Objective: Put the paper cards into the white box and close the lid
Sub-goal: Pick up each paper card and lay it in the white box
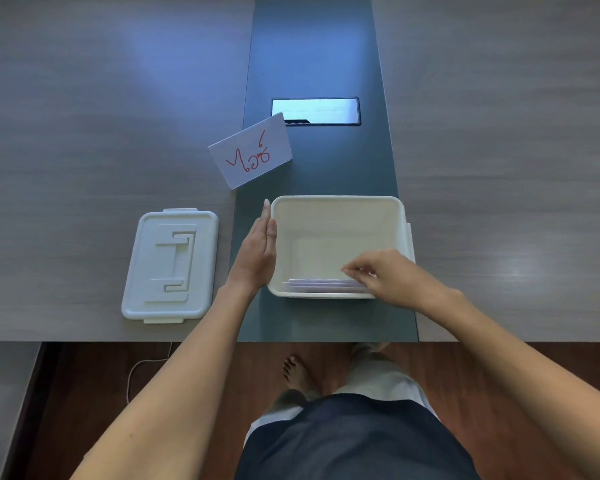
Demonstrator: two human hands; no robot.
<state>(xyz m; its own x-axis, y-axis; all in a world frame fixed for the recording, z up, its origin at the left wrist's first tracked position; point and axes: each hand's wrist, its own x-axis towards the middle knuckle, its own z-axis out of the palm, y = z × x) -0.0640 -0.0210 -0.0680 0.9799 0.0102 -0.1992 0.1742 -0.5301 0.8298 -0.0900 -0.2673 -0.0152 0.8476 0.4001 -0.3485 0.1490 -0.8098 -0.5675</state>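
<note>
White box (338, 206) stands open on the table's dark centre strip (319, 57). My left hand (258, 252) lies flat and open against its left outer wall, gripping nothing. My right hand (383, 275) reaches inside, fingertips (350, 270) pinched on the stack of paper cards (321, 285) at the near wall. Lid (170, 265) rests on the table left of the box, apart. One red-inked card (252, 150) lies beyond.
</note>
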